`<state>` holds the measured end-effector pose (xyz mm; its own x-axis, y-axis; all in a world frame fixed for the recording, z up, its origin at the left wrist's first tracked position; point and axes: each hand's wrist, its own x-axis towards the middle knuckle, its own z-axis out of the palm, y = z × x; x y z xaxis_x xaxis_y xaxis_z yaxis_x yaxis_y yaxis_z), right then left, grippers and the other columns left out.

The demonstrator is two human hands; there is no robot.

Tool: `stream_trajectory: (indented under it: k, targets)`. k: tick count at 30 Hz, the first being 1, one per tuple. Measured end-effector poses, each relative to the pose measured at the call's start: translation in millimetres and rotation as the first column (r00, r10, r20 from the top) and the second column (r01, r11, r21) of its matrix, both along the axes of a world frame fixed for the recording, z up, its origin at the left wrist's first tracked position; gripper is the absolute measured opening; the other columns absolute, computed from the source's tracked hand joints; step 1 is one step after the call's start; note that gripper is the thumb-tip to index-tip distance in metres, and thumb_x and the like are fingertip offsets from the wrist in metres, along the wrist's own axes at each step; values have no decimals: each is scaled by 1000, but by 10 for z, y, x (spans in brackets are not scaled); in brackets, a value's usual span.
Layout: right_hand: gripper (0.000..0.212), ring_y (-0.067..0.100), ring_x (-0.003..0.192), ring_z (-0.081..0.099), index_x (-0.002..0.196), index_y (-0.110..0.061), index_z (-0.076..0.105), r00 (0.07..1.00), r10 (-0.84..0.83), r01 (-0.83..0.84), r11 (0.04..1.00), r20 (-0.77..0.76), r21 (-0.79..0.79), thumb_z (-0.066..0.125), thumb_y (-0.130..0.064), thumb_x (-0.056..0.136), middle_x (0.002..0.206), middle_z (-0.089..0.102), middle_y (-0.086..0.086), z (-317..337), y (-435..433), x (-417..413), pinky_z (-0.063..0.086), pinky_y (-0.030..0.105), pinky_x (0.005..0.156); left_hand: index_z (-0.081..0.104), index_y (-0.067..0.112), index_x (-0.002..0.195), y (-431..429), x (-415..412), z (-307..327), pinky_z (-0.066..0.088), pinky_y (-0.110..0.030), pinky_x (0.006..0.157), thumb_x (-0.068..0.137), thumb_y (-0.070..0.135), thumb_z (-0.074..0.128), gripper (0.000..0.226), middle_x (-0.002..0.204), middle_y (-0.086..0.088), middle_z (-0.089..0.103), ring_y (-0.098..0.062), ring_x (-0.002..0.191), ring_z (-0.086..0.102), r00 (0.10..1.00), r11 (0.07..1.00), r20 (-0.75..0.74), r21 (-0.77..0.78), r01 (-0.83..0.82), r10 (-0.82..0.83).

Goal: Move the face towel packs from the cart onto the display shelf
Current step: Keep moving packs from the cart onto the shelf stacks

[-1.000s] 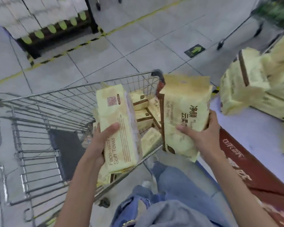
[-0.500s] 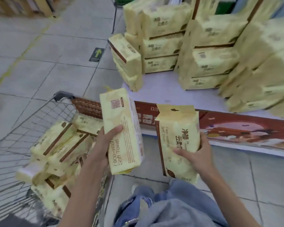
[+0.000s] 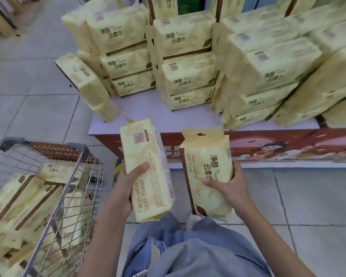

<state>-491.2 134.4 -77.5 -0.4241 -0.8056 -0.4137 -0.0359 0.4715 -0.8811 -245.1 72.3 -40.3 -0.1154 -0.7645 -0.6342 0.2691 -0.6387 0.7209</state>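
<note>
Shelf restock under way: a person holds one face towel pack in each hand, both upright in the air just short of the display shelf (image 3: pixel 148 108). The left hand (image 3: pixel 126 188) wraps the left pack (image 3: pixel 148 170); the right hand (image 3: pixel 230 188) clasps the right pack (image 3: pixel 208 172). More packs (image 3: pixel 28 196) lie in the wire cart (image 3: pixel 76 172). The placement probably goes best on the bare white front strip, each pack laid flat and square, label outward, matching the stacks (image 3: pixel 184 80). The packs are soft, pillowy blocks in glossy pale-yellow film with brown bands and crimped top seams, likely to slump if set down crooked.
</note>
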Motion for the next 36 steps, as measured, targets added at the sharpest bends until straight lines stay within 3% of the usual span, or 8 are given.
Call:
stream_trajectory:
  k: [5,9,12,15,19,23,30,36]
  targets:
    - [85,15,97,62,115,-22,47,997,72,-73,997,-24,-24,93,-20,44,108,64,-2,70,-475,-114,53,38,82,49,5,132,-91,-14,-6,54,-48,83,69,23,68,68,121,-23,63,-42,108,61,997,997,35,30,-71,70]
    - [85,14,97,62,110,-30,46,986,151,-154,987,-75,-40,93,-30,39,104,63,-9,241,-1009,-121,53,37,81,49,8,132,-367,30,-57,53,-50,85,67,25,70,71,118,-20,65,-41,107,62,993,992,37,62,-114,112]
    - [88,11,98,62,106,-37,45,965,232,-243,966,-121,-84,90,-45,31,105,61,-13,502,-1544,-123,53,33,78,53,5,129,-717,36,-77,58,-43,73,67,25,69,67,112,-20,68,-35,94,67,995,993,19,57,-103,102]
    - [104,10,101,59,118,-30,42,932,294,-327,934,-210,-143,87,-54,28,109,59,-12,878,-2137,-119,52,34,83,54,5,128,-1121,53,-57,57,-40,68,67,24,70,65,112,-19,68,-34,92,68,995,993,-6,50,-103,103]
    - [93,-4,94,53,113,-32,40,834,367,-471,862,-412,-187,89,-50,36,102,54,-21,1394,-2861,-141,45,20,73,53,7,127,-1605,83,28,54,-47,79,67,24,77,67,115,-21,67,-40,101,64,997,997,-18,23,-74,74]
    - [98,4,90,49,125,-26,38,610,432,-628,775,-664,-72,90,-44,43,104,50,-19,1717,-3427,-189,36,18,69,55,6,125,-1951,95,105,53,-52,84,67,22,78,64,112,-21,68,-40,100,65,998,998,-18,-13,-54,54]
    - [110,28,110,51,137,-17,32,-90,513,-660,611,-854,437,85,-53,48,125,53,8,1632,-3963,-355,40,39,90,56,7,125,-2229,109,111,58,-39,64,64,27,73,67,105,-15,72,-33,90,70,998,999,-50,11,-43,44]
    - [106,25,112,48,138,-20,30,-278,495,-628,554,-823,546,83,-53,53,124,50,6,1371,-4082,-504,33,37,92,51,6,130,-2288,88,38,52,-51,86,64,25,74,73,112,-19,68,-40,103,64,996,997,-62,48,-58,61]
